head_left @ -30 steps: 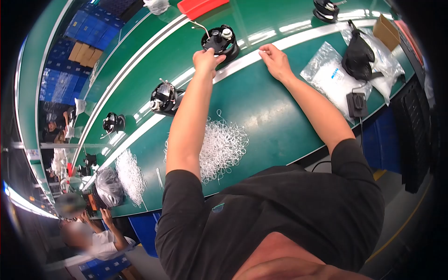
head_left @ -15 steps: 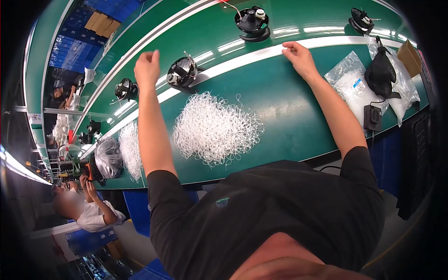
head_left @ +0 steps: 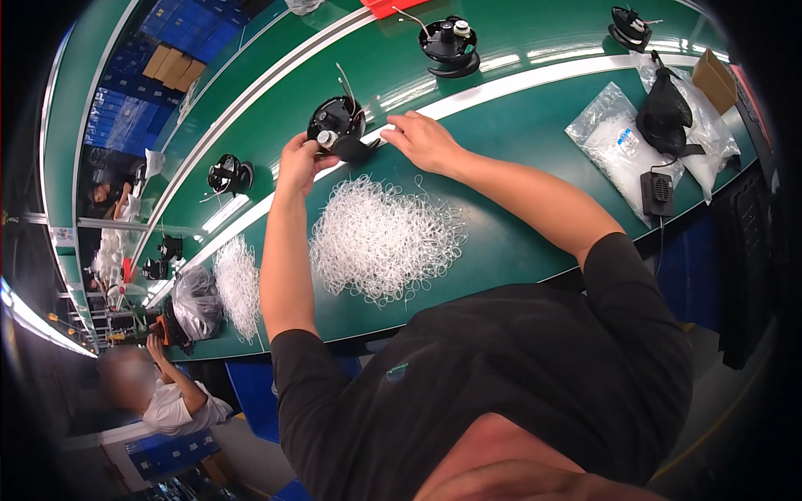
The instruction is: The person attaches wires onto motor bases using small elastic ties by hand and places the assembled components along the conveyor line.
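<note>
My left hand [head_left: 302,164] grips the lower left edge of a black round housing [head_left: 337,123], thumb at its rim. The housing holds a white round part and has thin wires sticking up; it is tilted at the white rail. A dark rounded foot shows at its lower right. To the right of it, my right hand [head_left: 424,142] is held over the bench edge, fingers bent but apart, with nothing in them that I can see. Just below both hands lies a heap of thin white loops [head_left: 384,242], like looped ties.
More black housings [head_left: 449,43] sit on the green conveyor behind the white rail. A second white heap [head_left: 238,288] lies left. On the right are plastic bags [head_left: 618,146], a black pouch [head_left: 664,113] and a small black device [head_left: 657,194]. A co-worker [head_left: 180,401] sits at left.
My left hand has come down onto the black housing and taken hold of it, tilting it. My right hand has moved left towards it. A red object has come into view at the top.
</note>
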`<state>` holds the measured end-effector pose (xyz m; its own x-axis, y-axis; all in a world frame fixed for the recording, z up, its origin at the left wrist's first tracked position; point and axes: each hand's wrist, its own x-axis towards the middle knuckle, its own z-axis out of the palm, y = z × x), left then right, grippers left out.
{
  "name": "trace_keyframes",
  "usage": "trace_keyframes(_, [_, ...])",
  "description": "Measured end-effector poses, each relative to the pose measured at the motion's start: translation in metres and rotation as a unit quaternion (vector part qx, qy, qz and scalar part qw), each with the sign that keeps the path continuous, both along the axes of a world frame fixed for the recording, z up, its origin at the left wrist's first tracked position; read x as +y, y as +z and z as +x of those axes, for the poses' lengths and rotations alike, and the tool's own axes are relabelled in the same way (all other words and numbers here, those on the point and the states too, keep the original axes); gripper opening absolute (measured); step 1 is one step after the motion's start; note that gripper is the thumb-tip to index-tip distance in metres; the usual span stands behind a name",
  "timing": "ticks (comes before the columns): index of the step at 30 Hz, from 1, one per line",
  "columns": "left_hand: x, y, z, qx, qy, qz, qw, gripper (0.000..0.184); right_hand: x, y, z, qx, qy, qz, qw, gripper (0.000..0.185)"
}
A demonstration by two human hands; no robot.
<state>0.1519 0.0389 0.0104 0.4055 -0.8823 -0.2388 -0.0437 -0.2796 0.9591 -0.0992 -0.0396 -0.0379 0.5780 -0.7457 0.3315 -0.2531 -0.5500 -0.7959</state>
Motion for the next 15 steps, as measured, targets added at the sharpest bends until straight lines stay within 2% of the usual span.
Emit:
trace_keyframes(5, [-0.012,0.009,-0.063,-0.010,-0.023,-0.049,0.998,0.037,-0.021,0.004,-0.003,-0.069,-0.100,-0.022,0.992,0.039])
trace_keyframes(10, [-0.029,0.004,-0.110,-0.020,-0.064,-0.041,0.997,0.042,-0.054,0.011,-0.038,-0.092,-0.160,-0.053,0.981,0.026])
trace_keyframes(15, [-0.044,-0.006,-0.145,-0.001,-0.124,-0.014,0.992,0.041,-0.075,0.010,-0.074,-0.113,-0.120,-0.006,0.986,0.026])
